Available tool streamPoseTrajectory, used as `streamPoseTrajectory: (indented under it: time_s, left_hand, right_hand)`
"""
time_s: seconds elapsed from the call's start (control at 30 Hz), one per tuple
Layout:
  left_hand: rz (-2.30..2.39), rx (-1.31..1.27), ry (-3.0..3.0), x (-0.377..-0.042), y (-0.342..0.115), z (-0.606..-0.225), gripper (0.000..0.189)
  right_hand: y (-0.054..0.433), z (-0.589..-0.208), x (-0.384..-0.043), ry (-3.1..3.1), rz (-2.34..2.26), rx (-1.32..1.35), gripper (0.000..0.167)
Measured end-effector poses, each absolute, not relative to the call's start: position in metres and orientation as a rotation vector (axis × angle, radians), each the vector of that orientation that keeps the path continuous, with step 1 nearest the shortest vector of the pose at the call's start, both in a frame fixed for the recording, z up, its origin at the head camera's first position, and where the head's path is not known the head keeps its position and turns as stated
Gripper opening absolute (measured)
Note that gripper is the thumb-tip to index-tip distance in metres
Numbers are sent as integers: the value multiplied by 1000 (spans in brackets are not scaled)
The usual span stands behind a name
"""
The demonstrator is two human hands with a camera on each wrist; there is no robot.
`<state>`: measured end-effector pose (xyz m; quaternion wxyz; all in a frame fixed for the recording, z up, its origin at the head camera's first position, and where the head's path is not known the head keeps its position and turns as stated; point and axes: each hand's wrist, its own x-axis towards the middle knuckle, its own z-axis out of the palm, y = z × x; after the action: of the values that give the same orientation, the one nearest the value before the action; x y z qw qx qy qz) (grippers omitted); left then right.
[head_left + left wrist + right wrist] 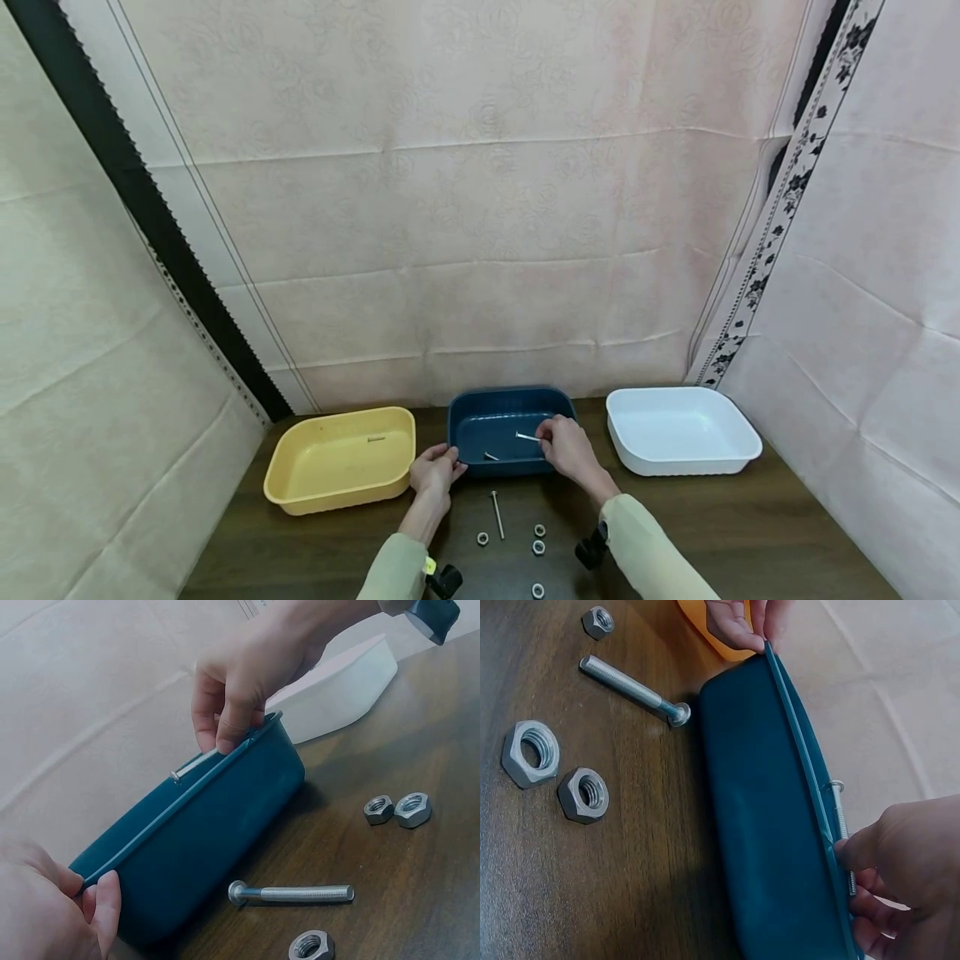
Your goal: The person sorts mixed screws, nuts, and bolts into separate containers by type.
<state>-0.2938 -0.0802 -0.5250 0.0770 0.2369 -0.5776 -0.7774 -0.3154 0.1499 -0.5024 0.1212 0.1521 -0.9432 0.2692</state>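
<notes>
A dark blue tray (487, 425) stands at the middle back of the wooden table. My left hand (433, 471) pinches its near-left rim between thumb and fingers, as the left wrist view also shows. Above the tray's right part, my right hand (566, 447) pinches a silver bolt (527, 437) by its threaded end, the head pointing left. Inside the tray lies another bolt (491, 457). In front of the tray, a longer-looking bolt (300, 894) rests on the table. Several hex nuts lie near it, including one nut (531, 754) close to a smaller nut (583, 796).
A yellow tray (281, 483) with a small bolt (376, 439) in it stands left of the blue tray. On the right is a white tray (686, 425). Pale cloth (480, 250) hangs behind the table and along both sides.
</notes>
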Motion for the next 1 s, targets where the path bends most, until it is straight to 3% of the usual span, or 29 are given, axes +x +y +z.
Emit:
streamPoseTrajectory:
  time_s: [0.4,1.0]
  left_hand:
    - [-2349,716,-1739,-293,-81,-522,31]
    - [-2361,716,-1705,-295,-81,-526,29]
  right_hand:
    - [144,-508,-305,-2593,775,444,6]
    - [79,-538,-220,-2311,1131,107,23]
